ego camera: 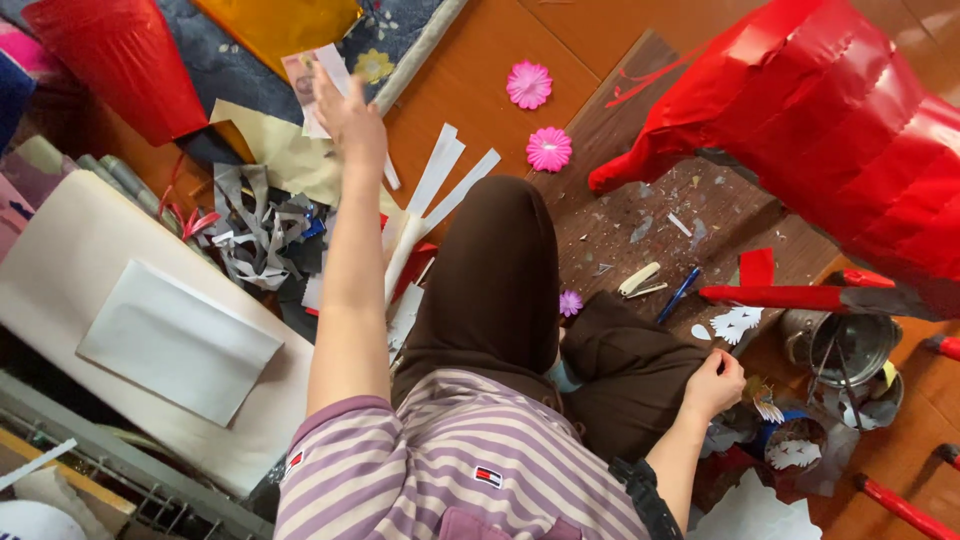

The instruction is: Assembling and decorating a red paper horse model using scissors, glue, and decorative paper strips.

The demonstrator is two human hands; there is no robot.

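My left hand is stretched far out to the upper left, its fingers closed on a pale pinkish paper piece that lies over a cream sheet. Just beside that arm are long white paper strips. My right hand rests curled against my brown trouser knee at the lower right. Its fingertips are next to a small white feathery cutout; I cannot see anything inside the hand. Another white cutout lies a little above it.
A big red foil shape fills the upper right. Two pink paper flowers, a stapler, a blue pen, a red rod and a metal tin lie around. Paper scraps and a white sheet sit at left.
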